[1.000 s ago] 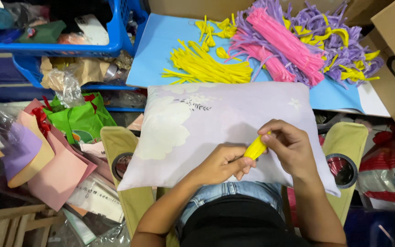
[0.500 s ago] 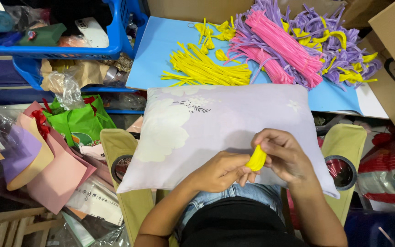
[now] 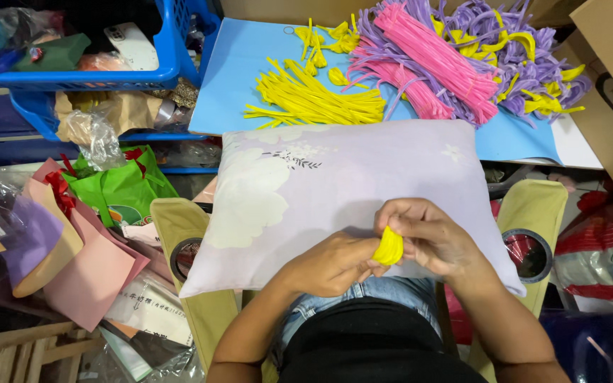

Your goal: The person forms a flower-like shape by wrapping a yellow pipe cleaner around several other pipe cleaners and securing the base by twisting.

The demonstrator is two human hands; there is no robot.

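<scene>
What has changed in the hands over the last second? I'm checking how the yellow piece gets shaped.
The yellow pipe cleaner, earlier sticking out straight from the right hand, is now bent into a small loop pinched between both hands; the left hand has closed in on it. The pillow and pipe cleaner piles stayed put.

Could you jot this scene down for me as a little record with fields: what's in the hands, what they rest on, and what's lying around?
Left hand: pinches the yellow piece
Right hand: curled over the same piece
Yellow piece: bent, between both hands
Pillow: pale lilac, on the lap, under the hands
Blue sheet: behind the pillow
Yellow stems: heaped on the sheet
Pink stems: bundled beside the yellow
Green bag: left of the pillow
</scene>
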